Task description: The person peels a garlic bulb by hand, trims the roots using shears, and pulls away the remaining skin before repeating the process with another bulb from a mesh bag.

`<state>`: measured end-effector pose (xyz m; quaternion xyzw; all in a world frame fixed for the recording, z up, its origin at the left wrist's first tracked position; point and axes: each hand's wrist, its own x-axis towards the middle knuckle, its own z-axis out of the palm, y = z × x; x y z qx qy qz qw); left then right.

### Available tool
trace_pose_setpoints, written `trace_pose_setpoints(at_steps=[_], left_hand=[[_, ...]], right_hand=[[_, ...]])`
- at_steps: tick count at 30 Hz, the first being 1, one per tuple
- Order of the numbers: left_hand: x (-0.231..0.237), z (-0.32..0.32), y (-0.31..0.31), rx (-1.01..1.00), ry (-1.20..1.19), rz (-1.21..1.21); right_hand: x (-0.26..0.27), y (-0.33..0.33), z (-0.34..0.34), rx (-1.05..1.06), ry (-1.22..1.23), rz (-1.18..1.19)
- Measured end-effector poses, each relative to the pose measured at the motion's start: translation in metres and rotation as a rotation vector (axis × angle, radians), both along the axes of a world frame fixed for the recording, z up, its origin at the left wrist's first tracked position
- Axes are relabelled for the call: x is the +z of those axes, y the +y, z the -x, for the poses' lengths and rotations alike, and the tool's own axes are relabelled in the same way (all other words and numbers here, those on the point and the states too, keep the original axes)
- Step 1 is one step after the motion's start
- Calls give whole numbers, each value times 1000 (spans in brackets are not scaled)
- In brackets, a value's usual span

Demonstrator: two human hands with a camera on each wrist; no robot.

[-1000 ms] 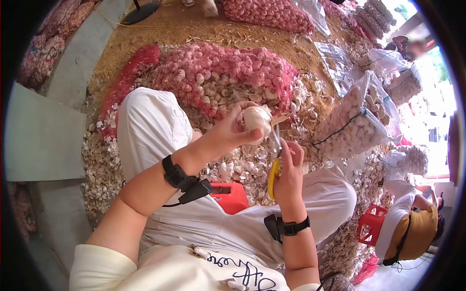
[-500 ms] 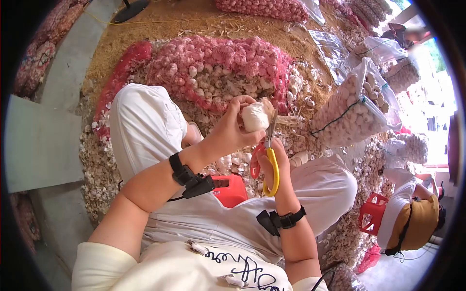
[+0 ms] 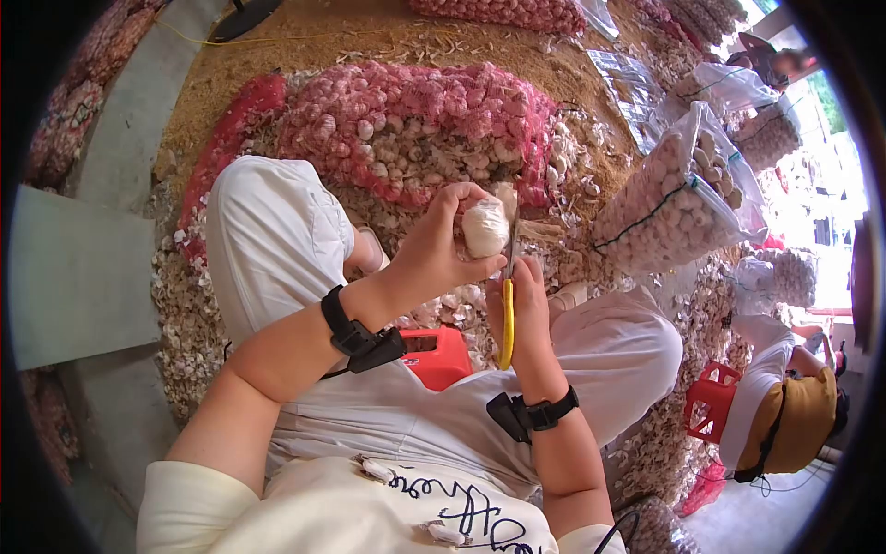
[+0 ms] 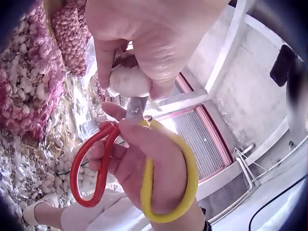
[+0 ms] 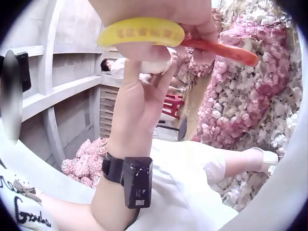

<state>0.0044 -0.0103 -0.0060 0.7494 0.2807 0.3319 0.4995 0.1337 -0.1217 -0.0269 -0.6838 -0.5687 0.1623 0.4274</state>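
The husk-strewn floor (image 3: 189,342) spreads wide in here. The left hand (image 3: 445,242) pinches a garlic bulb (image 3: 486,229) between fingers and thumb, its stem (image 3: 506,196) toward one o'clock; at five from the bulb, the right hand (image 3: 529,305) grips yellow-and-red scissors (image 3: 508,305), fingers bent, blades (image 3: 513,233) pointing to twelve close beside the stem. Farther out, a pink net garlic sack (image 3: 397,92) lies at eleven, a clear bag (image 3: 646,212) at three

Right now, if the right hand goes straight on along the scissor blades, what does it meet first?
Probably the garlic bulb in the left hand: the left wrist view shows the scissor blades running up to it. The left thumb sits near that line too; depth is unclear, so it might come first.
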Motion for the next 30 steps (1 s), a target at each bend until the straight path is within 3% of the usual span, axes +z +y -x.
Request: trace_pose_setpoints(at_steps=[1, 5, 7, 8, 9, 10, 11, 13, 14, 17, 19, 25, 27, 28, 30], left_hand=[[0, -1, -1, -17, -41, 83], [0, 2, -2, -60, -74, 356], [-13, 2, 4, -60, -124, 430], [-20, 2, 6, -61, -174, 503], [-12, 2, 4, -62, -174, 503], [4, 0, 2, -39, -260, 728], [13, 1, 1, -12, -346, 950], [13, 10, 10, -119, -325, 1027], [13, 13, 13, -232, -301, 1105], [6, 17, 18, -294, -317, 1026], [10, 15, 15, -264, -331, 1001], [13, 14, 12, -208, -345, 975], [4, 14, 14, -208, -369, 1006], [-2, 16, 16, -150, -274, 878], [-10, 15, 14, -93, -179, 755]], right_hand=[[-3, 0, 0, -15, -80, -26], [5, -8, 4, -2, -10, 118], [8, -11, 10, -39, 304, 218], [-2, -11, 9, -39, 304, 217], [-21, -11, 7, -93, 469, 229], [-31, -10, 6, -146, 634, 239], [-40, -10, 0, -142, 635, 239], [-33, -4, -12, -131, 269, 262], [-18, -7, -19, -90, 42, 440], [-40, -14, -38, -59, -87, 381], [-35, -8, -38, -74, -64, 464], [-43, 25, -44, -45, -199, 289], [-36, 30, -47, -76, 49, 398], [-18, 32, -41, -73, 49, 399], [17, 32, -26, 53, 1100, 193]])
